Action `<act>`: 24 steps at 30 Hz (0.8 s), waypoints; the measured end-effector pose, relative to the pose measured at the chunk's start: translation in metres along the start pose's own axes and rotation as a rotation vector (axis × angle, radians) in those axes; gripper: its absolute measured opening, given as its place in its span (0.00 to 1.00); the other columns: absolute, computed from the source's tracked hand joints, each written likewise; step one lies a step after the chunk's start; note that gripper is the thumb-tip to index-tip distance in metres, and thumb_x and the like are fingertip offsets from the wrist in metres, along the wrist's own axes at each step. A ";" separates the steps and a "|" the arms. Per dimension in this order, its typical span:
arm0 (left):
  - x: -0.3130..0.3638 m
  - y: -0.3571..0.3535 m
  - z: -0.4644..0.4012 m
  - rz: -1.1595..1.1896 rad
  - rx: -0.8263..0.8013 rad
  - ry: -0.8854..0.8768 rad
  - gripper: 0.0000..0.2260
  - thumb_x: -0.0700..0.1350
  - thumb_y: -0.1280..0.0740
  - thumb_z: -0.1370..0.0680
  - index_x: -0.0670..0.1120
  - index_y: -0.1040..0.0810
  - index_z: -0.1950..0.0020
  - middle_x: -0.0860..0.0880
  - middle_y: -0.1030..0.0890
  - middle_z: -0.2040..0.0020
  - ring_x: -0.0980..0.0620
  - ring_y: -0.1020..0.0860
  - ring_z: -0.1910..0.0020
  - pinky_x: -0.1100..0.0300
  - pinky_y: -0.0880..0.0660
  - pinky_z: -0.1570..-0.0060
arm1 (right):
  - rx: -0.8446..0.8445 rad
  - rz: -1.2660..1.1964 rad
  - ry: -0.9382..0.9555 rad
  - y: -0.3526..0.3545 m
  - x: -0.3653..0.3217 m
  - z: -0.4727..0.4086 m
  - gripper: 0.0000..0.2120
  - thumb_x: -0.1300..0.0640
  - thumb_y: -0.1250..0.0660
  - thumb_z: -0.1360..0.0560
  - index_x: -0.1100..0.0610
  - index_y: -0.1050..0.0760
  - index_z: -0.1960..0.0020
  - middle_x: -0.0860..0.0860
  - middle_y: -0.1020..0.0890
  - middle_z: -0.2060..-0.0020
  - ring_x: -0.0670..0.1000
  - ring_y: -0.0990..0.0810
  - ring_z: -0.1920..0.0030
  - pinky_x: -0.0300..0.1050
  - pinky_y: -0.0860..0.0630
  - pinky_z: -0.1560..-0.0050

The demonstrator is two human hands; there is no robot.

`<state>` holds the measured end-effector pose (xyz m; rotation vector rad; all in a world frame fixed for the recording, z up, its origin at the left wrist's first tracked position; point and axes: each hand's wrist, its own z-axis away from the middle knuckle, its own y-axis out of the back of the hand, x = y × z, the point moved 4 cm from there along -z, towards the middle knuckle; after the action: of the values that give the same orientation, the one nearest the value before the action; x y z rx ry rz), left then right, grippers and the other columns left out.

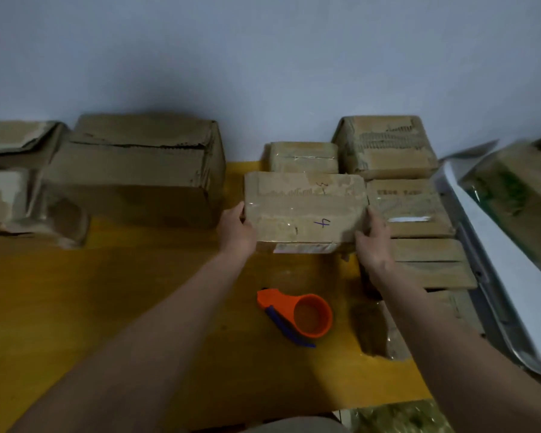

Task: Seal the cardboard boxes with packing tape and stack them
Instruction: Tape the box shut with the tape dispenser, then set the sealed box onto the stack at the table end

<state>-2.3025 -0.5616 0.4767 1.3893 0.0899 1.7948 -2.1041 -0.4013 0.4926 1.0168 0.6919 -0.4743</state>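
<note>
Held between both hands: the taped box [305, 210] marked with a handwritten "4", up off the yellow table [107, 307], long axis running left to right across the body, each short end met by one hand. Left hand [236, 231] cupped against the box's left end, thumb over the top edge, fingers wrapped out of sight beneath. Right hand [374, 237] clasped on the box's right end the same way, thumb showing on the near face, fingertips hidden behind the cardboard. Both equally near, so neither leading. Clear tape visible along the box's top seam, hence probably sealed and due for stacking. Just right of the box, almost touching its right end: a stack of flat boxes [411, 210], its top face a little lower than the held box, likely the landing place, calling for a short shift rightward with the long axis kept parallel. Behind the box: a small taped box [303, 156], and a taller one [384, 145] behind-right. Nearer the body than the box: the orange tape dispenser [297, 314] lying untouched on the table. Left of the box: a large worn carton [135, 170], flaps unsealed as far as can be told
</note>
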 end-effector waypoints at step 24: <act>-0.008 -0.022 -0.033 -0.042 -0.195 0.034 0.34 0.33 0.39 0.21 0.51 0.49 0.20 0.48 0.41 0.23 0.47 0.41 0.24 0.54 0.40 0.29 | -0.163 0.705 0.221 -0.055 0.003 -0.058 0.52 0.52 0.27 0.29 0.60 0.64 0.23 0.59 0.54 0.23 0.59 0.52 0.23 0.56 0.45 0.25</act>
<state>-2.3167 -0.5391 0.4463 1.2104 -0.0372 1.7432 -2.1553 -0.3751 0.4377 1.0898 0.5105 0.3067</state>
